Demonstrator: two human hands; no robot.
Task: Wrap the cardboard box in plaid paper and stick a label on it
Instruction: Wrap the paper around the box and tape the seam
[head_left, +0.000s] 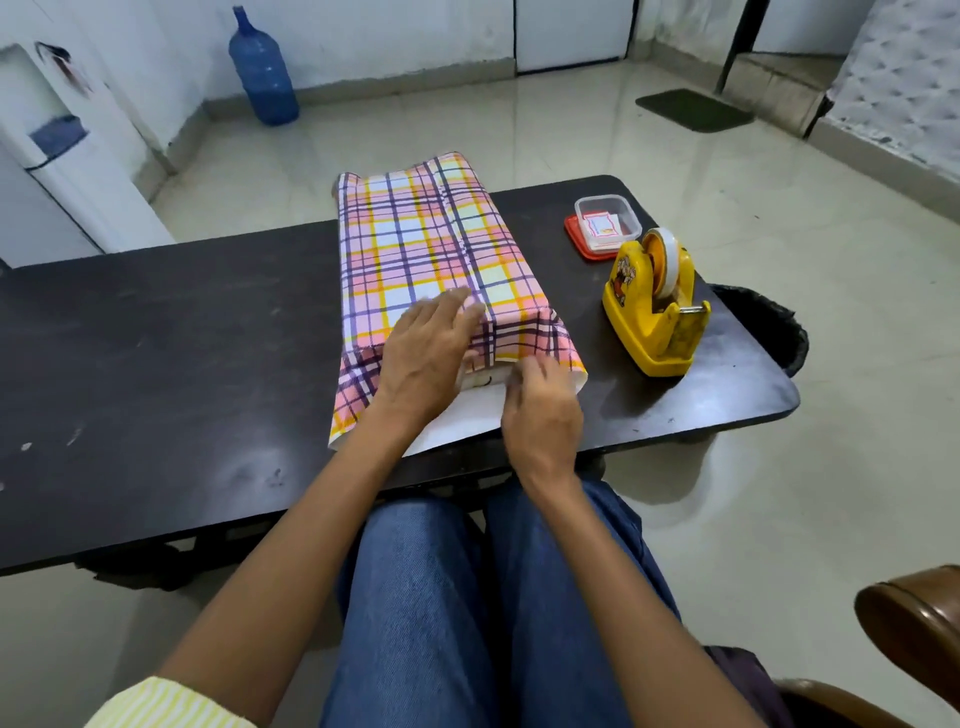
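The left hand's fingers (460, 312) lie straight and flat, side by side, pressing on top of the wrapped parcel at its near end; the left hand (423, 358) grips nothing. The right hand's fingers (522, 371) are bent forward against the lower edge of the top flap, which is folded down over the near end. They are blurred and seen from behind, so I cannot tell whether they pinch that edge or only push it. The right hand (543, 421) sits just below and right of the left, the two nearly touching. Ahead of both lies the cardboard box (479, 379), covered by the plaid paper (415, 234) except for a pale patch at the near end that seems to be its bare face. Its long axis runs straight away from the person, with the paper's seam along the top. The near end is not yet closed: side flaps stand out left and right, and the bottom flap lies white side up on the table (156, 338) towards the lap. The open end faces the fingers, so closing it likely means working inward from each side. The tape dispenser (652, 312) stands to the right, nearer the right hand, with a container of labels (605, 221) beyond it.
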